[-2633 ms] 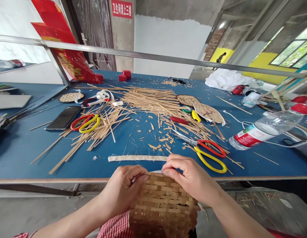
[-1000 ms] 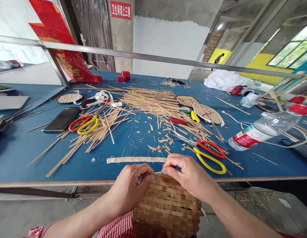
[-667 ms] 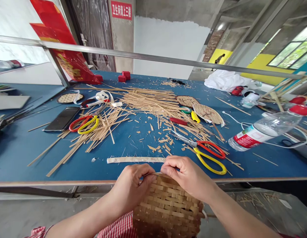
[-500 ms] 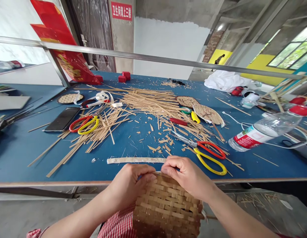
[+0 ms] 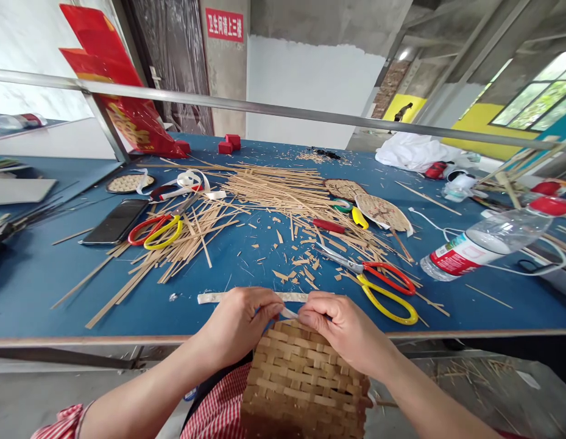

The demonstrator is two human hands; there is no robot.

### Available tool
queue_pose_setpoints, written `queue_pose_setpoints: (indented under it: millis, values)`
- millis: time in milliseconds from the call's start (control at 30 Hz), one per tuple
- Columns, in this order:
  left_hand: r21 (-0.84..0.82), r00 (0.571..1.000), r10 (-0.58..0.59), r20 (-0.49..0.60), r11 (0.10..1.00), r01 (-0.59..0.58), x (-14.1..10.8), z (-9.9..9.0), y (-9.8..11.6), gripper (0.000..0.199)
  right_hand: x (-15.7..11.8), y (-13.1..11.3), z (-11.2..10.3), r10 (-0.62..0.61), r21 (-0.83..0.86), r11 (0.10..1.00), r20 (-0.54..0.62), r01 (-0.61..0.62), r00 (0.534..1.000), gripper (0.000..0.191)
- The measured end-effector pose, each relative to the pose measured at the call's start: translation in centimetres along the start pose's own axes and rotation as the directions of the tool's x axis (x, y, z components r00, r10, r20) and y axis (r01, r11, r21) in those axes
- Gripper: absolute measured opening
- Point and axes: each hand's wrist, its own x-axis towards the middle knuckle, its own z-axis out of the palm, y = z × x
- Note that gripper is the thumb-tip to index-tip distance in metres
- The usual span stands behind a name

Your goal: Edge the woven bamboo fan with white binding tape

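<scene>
Below the table edge, a woven bamboo panel (image 5: 305,381) hangs tilted in front of my checked clothing. My right hand (image 5: 340,323) pinches its top edge together with a narrow white strip (image 5: 289,313). The strip's other end is between the thumb and fingers of my left hand (image 5: 244,320), raised slightly off the weave. Between the two hands the strip stretches at a slant. Just behind them a longer pale band (image 5: 212,298) lies flat along the table, partly covered by my hands.
Orange-and-yellow scissors (image 5: 387,289) lie to the right, with another pair (image 5: 161,231) at left near a phone (image 5: 116,221). Thin bamboo strips (image 5: 273,189) spread over the blue table (image 5: 141,305). A plastic bottle (image 5: 488,244) leans at right, and leaf-shaped woven fans (image 5: 383,213) lie farther back.
My left hand has moved up and slightly left, away from the panel's edge, lifting the white strip with it. The right hand stays at the top edge; the panel has shifted slightly left.
</scene>
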Motion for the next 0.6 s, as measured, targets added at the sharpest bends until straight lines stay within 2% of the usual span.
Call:
queue_pose_setpoints:
  millis: [133,367,500,600]
  values:
    - [0.058,0.999,0.050,0.001,0.997,-0.050,0.0,-0.2,-0.2,0.027,-0.1,0.1,0.1,-0.004,-0.003,1.000,0.003,0.004,1.000,0.027]
    - [0.183,0.975,0.220,-0.016,0.960,-0.213,-1.2,-0.3,-0.7,0.023,-0.2,0.1,0.1,-0.015,0.029,0.999,0.015,0.015,1.000,0.028]
    - [0.231,0.943,0.332,0.037,0.915,-0.331,-1.6,-0.5,-1.0,0.023,-0.2,0.3,0.3,-0.025,0.034,0.999,0.023,0.024,0.999,0.029]
    - [0.251,0.924,0.374,0.077,0.890,-0.381,-1.5,-0.9,-1.0,0.025,-0.2,0.3,0.4,-0.018,0.029,0.999,0.026,0.018,0.999,0.030]
